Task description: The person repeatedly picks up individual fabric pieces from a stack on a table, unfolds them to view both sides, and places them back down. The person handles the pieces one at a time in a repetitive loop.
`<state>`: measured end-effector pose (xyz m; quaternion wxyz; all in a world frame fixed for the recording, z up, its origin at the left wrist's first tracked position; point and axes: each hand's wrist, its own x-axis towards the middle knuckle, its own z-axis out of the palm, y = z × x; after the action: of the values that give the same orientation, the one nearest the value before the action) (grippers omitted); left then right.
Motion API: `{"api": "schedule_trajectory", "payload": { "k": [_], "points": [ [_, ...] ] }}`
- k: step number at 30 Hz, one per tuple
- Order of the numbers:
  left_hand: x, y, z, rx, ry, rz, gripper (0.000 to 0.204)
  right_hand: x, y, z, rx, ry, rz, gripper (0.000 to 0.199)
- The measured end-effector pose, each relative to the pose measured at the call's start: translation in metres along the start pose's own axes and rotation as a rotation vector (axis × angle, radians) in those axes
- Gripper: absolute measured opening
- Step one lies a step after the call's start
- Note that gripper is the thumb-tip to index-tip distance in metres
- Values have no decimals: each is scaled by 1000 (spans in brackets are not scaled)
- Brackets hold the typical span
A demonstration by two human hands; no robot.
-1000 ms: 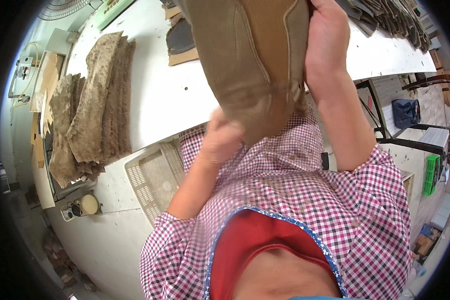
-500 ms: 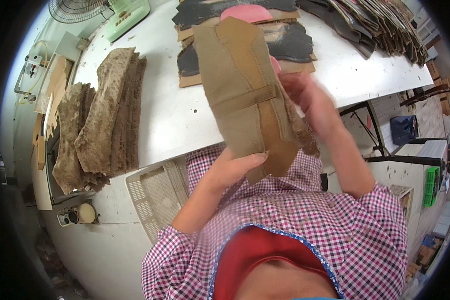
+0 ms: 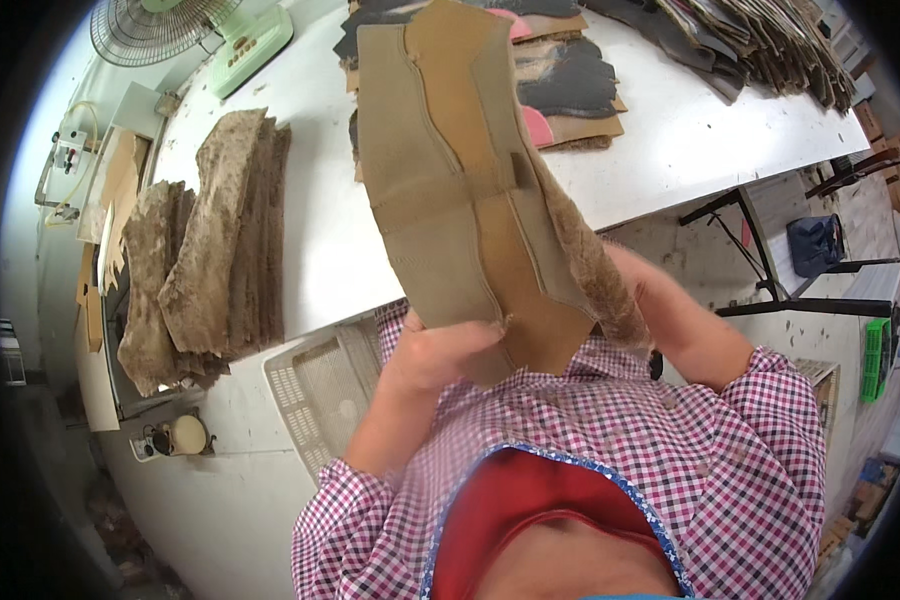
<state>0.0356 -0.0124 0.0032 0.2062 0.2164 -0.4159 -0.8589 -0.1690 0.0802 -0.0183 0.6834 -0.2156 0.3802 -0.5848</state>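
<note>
Holding a tan suede panel (image 3: 460,180) up over the white table (image 3: 670,150) with both hands.

Left hand (image 3: 450,350) grips the panel's lower edge, fingers curled over it; right hand (image 3: 635,290) sits behind the panel's fleece-lined right side, mostly hidden, so its grip cannot be told. The panel is stitched from several pieces and stands tilted, above the checked shirt (image 3: 670,450). On the table, a fleece stack (image 3: 215,240) lies to the left, dark cut pieces (image 3: 570,85) lie behind the panel, and a green fan (image 3: 220,25) stands at the far corner.
</note>
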Motion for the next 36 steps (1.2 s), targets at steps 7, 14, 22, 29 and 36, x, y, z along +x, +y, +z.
{"api": "schedule_trajectory", "payload": {
  "k": [7,14,22,29,36],
  "points": [
    [-7,7,3,-244,-47,50,52,4,-52,-10,-514,359,-581,23],
    [0,2,19,-245,0,82,52,41,10,17,-501,271,-351,26],
    [5,22,7,-195,10,161,47,32,-40,-5,-941,617,-760,27],
    [12,15,8,-132,61,227,46,-17,-32,60,-1563,490,-1101,24],
    [8,11,7,-57,52,215,56,-24,-30,58,-1346,382,-757,22]
  ]
}}
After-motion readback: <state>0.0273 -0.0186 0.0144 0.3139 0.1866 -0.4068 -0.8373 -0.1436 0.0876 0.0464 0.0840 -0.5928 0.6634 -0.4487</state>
